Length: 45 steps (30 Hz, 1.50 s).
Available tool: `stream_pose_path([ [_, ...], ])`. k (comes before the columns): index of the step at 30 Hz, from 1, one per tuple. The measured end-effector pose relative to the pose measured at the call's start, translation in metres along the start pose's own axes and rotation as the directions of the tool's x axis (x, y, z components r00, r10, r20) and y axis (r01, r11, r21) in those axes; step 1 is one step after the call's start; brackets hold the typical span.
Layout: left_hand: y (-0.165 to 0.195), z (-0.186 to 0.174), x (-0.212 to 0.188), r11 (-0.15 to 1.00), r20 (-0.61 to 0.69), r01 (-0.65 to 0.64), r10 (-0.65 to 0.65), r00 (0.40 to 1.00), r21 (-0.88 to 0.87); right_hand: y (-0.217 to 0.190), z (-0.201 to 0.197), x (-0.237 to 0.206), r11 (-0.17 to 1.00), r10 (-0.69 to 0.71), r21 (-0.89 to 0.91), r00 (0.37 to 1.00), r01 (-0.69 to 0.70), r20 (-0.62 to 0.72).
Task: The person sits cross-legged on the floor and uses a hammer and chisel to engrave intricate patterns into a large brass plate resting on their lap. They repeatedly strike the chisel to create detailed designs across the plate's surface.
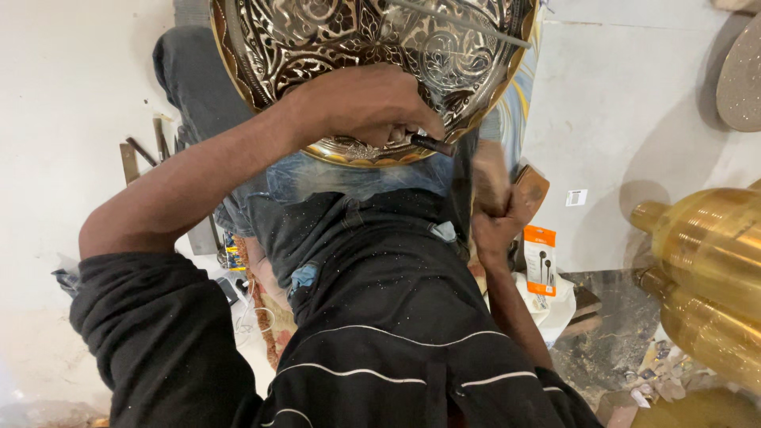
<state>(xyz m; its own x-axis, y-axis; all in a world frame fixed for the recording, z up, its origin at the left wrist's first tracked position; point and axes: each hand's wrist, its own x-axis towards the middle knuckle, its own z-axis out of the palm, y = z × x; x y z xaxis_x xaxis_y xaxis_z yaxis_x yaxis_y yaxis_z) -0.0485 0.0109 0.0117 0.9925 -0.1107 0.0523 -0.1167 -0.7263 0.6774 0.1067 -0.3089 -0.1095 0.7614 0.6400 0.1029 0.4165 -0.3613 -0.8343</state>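
Resting across the person's lap, a large round engraved metal tray fills the top of the view, its face covered in chased floral and scroll patterns, silver-bright against dark ground, with a brass-coloured rim along the lower edge.

Left hand: clenched around a short dark chisel-like tool, whose tip points right, just off the tray's lower rim. The hand lies on the tray's lower part; the forearm runs down-left to a rolled black sleeve.

Right hand: blurred, raised just right of the tray's edge, fingers closed on a brown wooden block-like object; what kind of object it is cannot be told through the blur. The hand sits near the chisel's end but apart from it.

Thin metal rod: lies slantwise across the tray's upper right face.

Clothing: black top with thin white stripes, speckled with fine bright dust; blue jeans visible beneath the tray.

Surroundings, right side: two large golden brass vessels with rounded bodies and narrow necks, lying well apart from the hands; an orange-and-white retail packet picturing earphones, just beside the right forearm; scraps and debris on a dark patch of floor below the vessels; a grey speckled disc at the upper right edge.

Surroundings, left side: pale floor with a few flat metal strips beside the leg, and a patterned mat under the person.
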Motion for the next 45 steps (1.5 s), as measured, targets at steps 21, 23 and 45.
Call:
stream_pose_path([
  [21, -0.001, 0.003, 0.004, 0.999, 0.016, -0.023, 0.023, 1.000, 0.036, 0.017, 0.001, 0.002, 0.997, 0.038, 0.060, 0.999, -0.039, 0.014],
  [23, -0.002, 0.003, 0.004, 0.997, 0.048, 0.016, -0.020, 0.999, 0.074, 0.019, 0.004, 0.001, 0.999, -0.048, -0.005, 0.999, 0.048, 0.003],
  [45, -0.002, 0.001, 0.002, 0.999, -0.045, -0.036, 0.037, 0.998, 0.022, 0.008, 0.002, 0.006, 0.993, 0.035, -0.115, 0.995, -0.024, 0.089],
])
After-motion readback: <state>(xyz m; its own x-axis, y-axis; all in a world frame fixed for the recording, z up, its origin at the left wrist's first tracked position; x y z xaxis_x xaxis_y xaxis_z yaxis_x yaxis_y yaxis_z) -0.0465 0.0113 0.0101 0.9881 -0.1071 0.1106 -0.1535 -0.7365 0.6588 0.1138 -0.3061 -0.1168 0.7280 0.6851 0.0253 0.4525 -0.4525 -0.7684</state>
